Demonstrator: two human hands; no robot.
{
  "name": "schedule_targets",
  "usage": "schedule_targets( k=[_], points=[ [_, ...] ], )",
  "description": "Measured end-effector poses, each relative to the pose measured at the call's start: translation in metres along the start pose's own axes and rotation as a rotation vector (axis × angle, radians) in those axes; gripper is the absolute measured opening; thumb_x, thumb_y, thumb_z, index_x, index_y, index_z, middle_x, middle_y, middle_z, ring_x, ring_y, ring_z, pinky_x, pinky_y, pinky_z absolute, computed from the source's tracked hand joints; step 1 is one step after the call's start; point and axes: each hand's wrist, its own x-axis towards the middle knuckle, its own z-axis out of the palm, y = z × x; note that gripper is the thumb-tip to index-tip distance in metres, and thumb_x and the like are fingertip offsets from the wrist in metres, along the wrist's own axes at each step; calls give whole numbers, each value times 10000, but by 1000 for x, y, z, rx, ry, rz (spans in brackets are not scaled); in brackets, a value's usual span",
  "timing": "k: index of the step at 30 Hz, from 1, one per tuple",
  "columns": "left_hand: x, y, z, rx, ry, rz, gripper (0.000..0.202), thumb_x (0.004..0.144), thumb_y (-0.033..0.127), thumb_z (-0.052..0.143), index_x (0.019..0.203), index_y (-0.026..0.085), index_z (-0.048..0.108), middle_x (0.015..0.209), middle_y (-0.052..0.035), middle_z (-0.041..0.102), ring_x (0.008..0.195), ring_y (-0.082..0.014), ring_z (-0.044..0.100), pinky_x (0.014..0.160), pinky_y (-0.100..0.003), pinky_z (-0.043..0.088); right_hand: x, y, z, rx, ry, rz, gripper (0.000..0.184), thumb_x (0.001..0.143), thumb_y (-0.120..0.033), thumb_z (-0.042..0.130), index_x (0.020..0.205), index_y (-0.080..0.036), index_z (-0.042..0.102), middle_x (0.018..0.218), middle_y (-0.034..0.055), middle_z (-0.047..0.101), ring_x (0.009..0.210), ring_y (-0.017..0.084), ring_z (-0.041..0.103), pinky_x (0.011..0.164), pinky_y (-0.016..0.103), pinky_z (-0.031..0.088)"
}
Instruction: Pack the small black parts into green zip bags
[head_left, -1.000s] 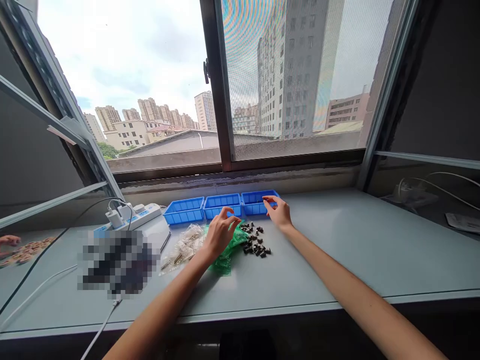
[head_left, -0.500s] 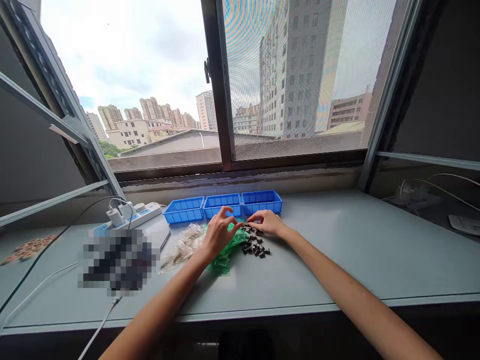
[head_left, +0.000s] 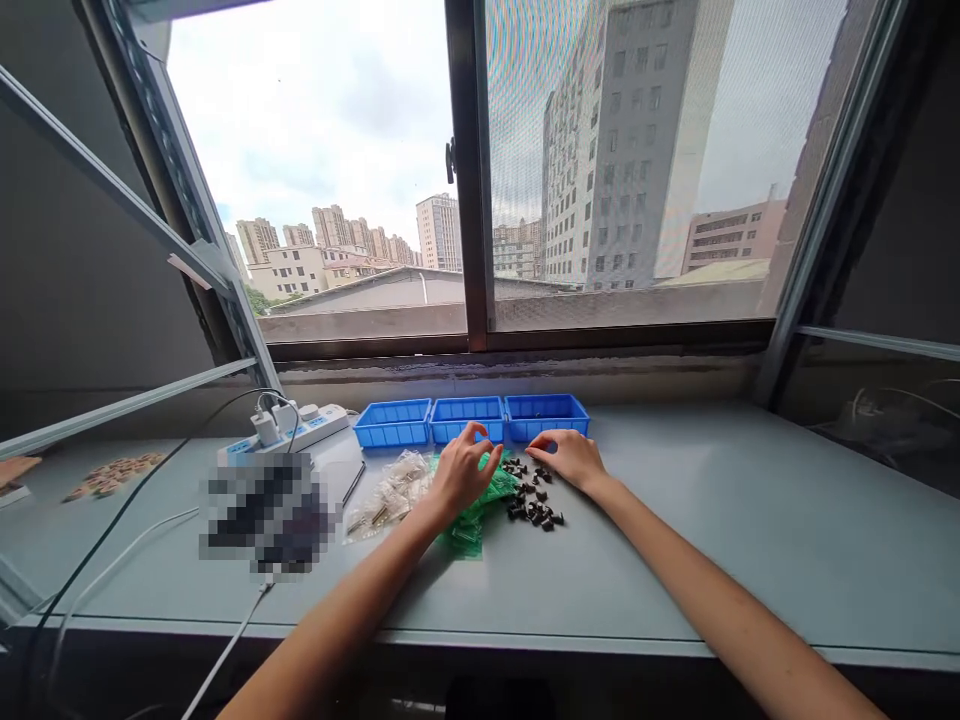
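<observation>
My left hand (head_left: 466, 474) hovers over a green plastic bag (head_left: 469, 530), its thumb and curled index finger apart with nothing visible between them. To its right, my right hand (head_left: 573, 458) is at the far edge of a loose pile of small dark metal pieces (head_left: 537, 512) that look like short bolts. The right thumb and index fingertips come together in a pinch; whatever may be in it is too small to make out. Clear plastic bags (head_left: 397, 492) with small pieces inside lie left of the green bag.
Three blue bins, left (head_left: 393, 432), middle (head_left: 450, 431) and right (head_left: 551, 431), stand in a row behind the hands. At left are a white power strip (head_left: 319, 428), cables, a pixelated dark object (head_left: 266, 515) and small brown pieces (head_left: 116, 475). A window rises behind the table.
The fingertips of both hands, nearly touching before, are now apart, with the right hand farther to the right. The camera has turned a little left, so the scene sits farther right.
</observation>
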Motion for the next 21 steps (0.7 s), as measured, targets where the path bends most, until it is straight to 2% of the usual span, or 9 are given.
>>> schedule_targets(
  k=[4, 6, 12, 15, 18, 21],
  points=[
    [-1, -3, 2, 31, 76, -59, 202, 887, 297, 470, 966, 216, 638, 984, -33, 556, 725, -118, 588, 628, -237, 489, 0, 3, 3, 1, 28, 11, 118, 755, -310, 586, 758, -293, 703, 860, -10, 721, 856, 244, 639, 650, 324, 441],
    [-1, -5, 3, 50, 84, -73, 200, 884, 274, 481, 1007, 227, 631, 1002, -31, 556, 750, -119, 587, 621, -228, 487, 1, 5, 6, -3, 49, 5, 127, 747, -288, 584, 799, -298, 699, 875, -13, 718, 865, 244, 640, 649, 325, 449],
    [-2, -6, 5, 30, 5, -57, 103, 818, 237, 592, 779, 219, 685, 1015, -22, 546, 691, -103, 570, 624, -245, 489, 2, 10, 12, 23, 79, -43, 181, 717, -229, 585, 824, -316, 702, 884, -21, 716, 825, 233, 642, 624, 312, 457],
    [-2, -6, 5, 13, -18, -45, 71, 777, 252, 645, 728, 215, 682, 1018, -17, 540, 684, -104, 570, 647, -262, 491, 3, 8, 13, 98, 108, -20, 172, 714, -285, 605, 851, -306, 707, 841, -3, 714, 750, 223, 631, 602, 310, 449],
    [-2, -6, 5, 2, -35, -53, 127, 764, 301, 658, 686, 203, 672, 1002, -22, 541, 693, -115, 577, 642, -269, 488, 4, 1, 14, 264, 146, 29, 178, 702, -388, 611, 762, -257, 715, 783, 27, 707, 676, 205, 603, 586, 309, 437],
    [-1, -5, 3, 6, -58, -65, 141, 739, 342, 679, 722, 202, 676, 980, -28, 549, 727, -135, 590, 629, -268, 489, 4, -7, 15, 537, 80, 46, 280, 661, -475, 613, 678, -210, 699, 721, 44, 693, 607, 177, 571, 550, 296, 424]
  ],
)
